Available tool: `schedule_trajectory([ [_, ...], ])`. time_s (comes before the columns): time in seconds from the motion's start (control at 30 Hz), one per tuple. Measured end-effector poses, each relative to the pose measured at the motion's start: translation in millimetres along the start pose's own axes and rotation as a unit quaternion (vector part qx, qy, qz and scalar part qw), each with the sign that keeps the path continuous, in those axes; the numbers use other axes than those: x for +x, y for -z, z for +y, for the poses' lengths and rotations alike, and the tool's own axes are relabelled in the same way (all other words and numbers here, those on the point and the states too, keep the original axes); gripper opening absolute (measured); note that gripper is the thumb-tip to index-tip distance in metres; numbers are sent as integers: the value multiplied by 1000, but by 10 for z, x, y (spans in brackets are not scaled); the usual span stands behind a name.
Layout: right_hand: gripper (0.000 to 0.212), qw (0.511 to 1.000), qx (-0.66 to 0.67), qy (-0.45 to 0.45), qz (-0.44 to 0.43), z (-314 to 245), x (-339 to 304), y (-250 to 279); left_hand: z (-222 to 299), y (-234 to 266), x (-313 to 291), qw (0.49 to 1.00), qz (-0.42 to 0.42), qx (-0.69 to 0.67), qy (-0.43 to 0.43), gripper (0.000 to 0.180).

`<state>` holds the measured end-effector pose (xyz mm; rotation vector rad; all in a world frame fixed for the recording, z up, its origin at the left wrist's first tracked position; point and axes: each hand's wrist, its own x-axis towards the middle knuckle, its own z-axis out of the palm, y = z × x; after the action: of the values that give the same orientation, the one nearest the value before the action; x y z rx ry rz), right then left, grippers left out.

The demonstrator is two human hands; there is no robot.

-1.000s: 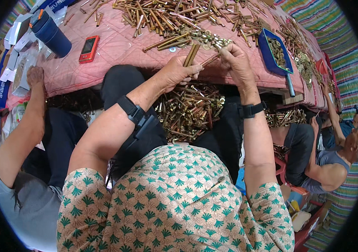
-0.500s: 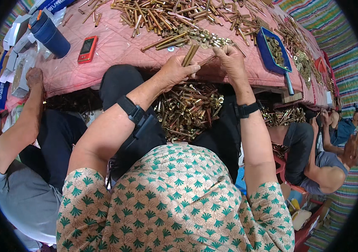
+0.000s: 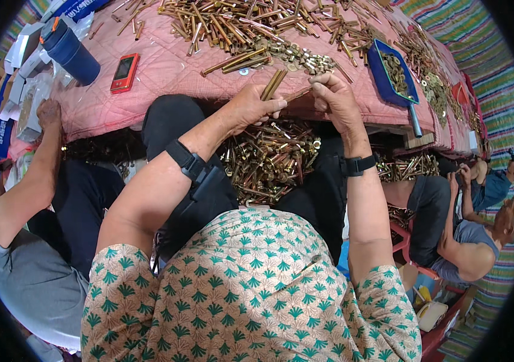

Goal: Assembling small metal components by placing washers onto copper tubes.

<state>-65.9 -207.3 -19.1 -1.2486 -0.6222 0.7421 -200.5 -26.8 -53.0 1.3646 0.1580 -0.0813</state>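
Observation:
My left hand (image 3: 251, 110) is closed around a few long brass-coloured bolts (image 3: 274, 84), which stick up past the thumb. Another long bolt (image 3: 297, 95) points from that hand toward my right hand (image 3: 337, 104). The right thumb and forefinger pinch at this bolt's far end; the fingers partly hide what is there. Just beyond the hands, several loose bolts (image 3: 246, 62) and a heap of small nuts and washers (image 3: 305, 57) lie on the pink quilted cloth (image 3: 172, 72). Below my hands, between my knees, is a big pile of bolts fitted with nuts (image 3: 272, 163).
A larger heap of bolts (image 3: 227, 27) covers the table's far side. At right stands a blue tray (image 3: 377, 75) of washers. A blue cup (image 3: 71, 53) and red phone (image 3: 125, 72) are at left. Co-workers sit on both sides, one arm (image 3: 46, 157) close at left.
My right hand has shifted slightly down and to the right, its fingers still at the bolt's end. The left hand keeps its bolts almost in the same place.

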Motion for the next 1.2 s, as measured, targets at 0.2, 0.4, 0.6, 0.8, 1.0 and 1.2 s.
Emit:
schedule_trajectory([
  [0.2,14,1000,-17,-14,10,-44,-38,-81,-12,9,-18,1000,3,-3,18,18],
  [0.4,13,998,-64,-19,12,-12,-105,-1,0,0,-31,999,-16,7,32,19],
  [0.6,12,983,-181,0,5,55,-143,220,77,-52,-87,996,-42,58,50,22],
  [0.8,17,909,-355,100,195,-168,183,572,-30,-64,11,990,-29,104,-85,29],
  [1.0,22,679,-683,199,180,-26,513,901,80,71,-35,996,-82,32,-20,33],
  [1.2,20,694,-656,215,203,-10,631,1024,172,98,-41,996,-66,-65,-15,31],
])
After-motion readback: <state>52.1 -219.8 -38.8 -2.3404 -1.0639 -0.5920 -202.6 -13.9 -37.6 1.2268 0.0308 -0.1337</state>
